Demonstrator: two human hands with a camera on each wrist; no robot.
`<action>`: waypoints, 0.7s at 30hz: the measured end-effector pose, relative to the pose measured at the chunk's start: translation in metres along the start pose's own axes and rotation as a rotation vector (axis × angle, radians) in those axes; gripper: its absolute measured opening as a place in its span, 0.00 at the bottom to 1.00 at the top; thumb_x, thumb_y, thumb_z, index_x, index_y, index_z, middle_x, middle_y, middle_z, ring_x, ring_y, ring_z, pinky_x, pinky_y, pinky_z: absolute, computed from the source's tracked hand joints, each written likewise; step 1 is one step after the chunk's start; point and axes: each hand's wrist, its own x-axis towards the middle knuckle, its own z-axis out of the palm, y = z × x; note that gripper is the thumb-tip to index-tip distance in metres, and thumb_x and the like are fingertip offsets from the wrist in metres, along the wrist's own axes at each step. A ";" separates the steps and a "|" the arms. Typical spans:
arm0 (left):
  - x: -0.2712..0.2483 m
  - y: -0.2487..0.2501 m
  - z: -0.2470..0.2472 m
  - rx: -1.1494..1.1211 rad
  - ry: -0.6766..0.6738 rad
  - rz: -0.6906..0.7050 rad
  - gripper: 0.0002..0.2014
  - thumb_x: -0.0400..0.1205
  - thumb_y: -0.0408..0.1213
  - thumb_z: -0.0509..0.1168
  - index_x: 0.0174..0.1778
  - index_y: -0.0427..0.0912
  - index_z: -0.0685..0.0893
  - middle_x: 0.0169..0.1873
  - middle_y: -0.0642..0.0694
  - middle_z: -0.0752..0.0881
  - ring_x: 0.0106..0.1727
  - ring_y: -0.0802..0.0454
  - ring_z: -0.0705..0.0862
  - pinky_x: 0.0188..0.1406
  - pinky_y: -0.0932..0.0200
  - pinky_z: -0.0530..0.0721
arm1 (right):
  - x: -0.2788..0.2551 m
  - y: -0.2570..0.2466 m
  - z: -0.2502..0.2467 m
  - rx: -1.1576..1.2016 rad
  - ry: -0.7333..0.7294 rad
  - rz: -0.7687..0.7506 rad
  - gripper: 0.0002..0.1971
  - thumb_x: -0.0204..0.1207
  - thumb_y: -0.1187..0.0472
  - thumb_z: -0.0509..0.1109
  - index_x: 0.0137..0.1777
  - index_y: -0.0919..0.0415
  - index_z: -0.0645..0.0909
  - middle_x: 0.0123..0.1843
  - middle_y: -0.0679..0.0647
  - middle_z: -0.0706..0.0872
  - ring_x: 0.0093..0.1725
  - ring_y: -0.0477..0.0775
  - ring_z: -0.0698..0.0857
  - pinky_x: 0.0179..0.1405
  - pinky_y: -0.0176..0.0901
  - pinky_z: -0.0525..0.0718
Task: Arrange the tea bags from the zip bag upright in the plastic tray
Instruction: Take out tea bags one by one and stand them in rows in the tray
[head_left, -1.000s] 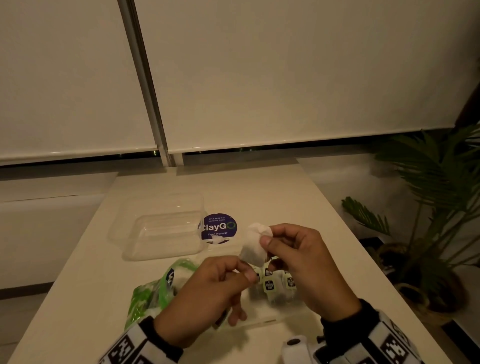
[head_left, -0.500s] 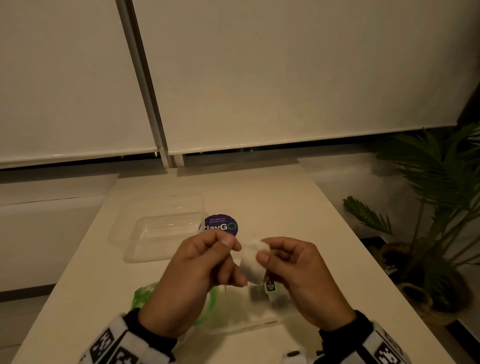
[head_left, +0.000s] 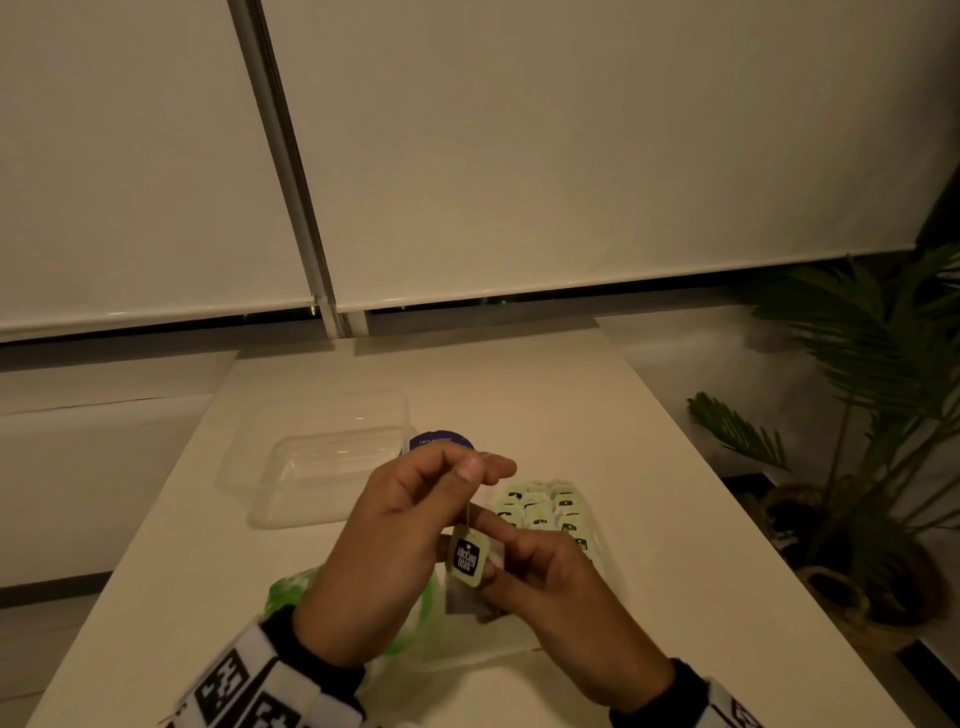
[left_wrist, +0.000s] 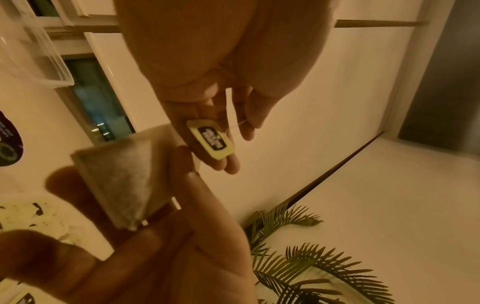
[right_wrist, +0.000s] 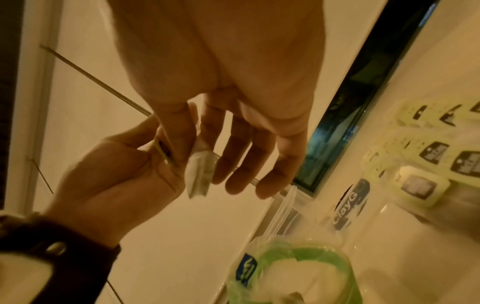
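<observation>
The left hand (head_left: 384, 540) pinches a thin string (head_left: 469, 514) between thumb and finger — one tag (head_left: 467, 555) hangs from it. The right hand (head_left: 550, 587) grips one tea bag (left_wrist: 122, 181) with its fingers (left_wrist: 197, 197), above the worktop (head_left: 649, 519). More tea bags (head_left: 545, 512) lie in the zip bag (head_left: 415, 613) — too many to count. One tray (head_left: 322, 467) sits apart, far left.

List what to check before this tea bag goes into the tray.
1. Tea bag in the right hand's grip: ok.
2. String pinched by the left hand: ok.
3. Tag hanging free on the string: ok.
4. Tray open on the table: ok.
5. Tea bag turned upright: cannot tell.
</observation>
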 end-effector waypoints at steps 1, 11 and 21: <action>0.000 0.000 0.000 0.005 0.002 0.002 0.10 0.78 0.44 0.62 0.36 0.48 0.86 0.53 0.47 0.91 0.39 0.41 0.88 0.33 0.50 0.85 | 0.000 0.000 0.001 0.021 0.002 0.013 0.13 0.76 0.55 0.73 0.58 0.57 0.89 0.60 0.58 0.90 0.51 0.66 0.87 0.47 0.58 0.85; -0.013 0.006 0.004 0.093 -0.110 0.046 0.11 0.82 0.42 0.66 0.43 0.37 0.88 0.30 0.32 0.87 0.27 0.41 0.84 0.21 0.58 0.79 | 0.007 -0.016 0.003 0.009 0.159 0.038 0.16 0.84 0.59 0.67 0.37 0.64 0.87 0.24 0.52 0.83 0.26 0.50 0.83 0.33 0.47 0.81; -0.038 -0.038 -0.014 0.247 -0.349 -0.288 0.18 0.80 0.29 0.66 0.55 0.59 0.89 0.41 0.42 0.93 0.37 0.50 0.89 0.42 0.59 0.85 | 0.024 -0.047 -0.028 0.304 0.320 0.155 0.13 0.80 0.60 0.69 0.35 0.59 0.90 0.34 0.55 0.88 0.39 0.57 0.81 0.31 0.46 0.72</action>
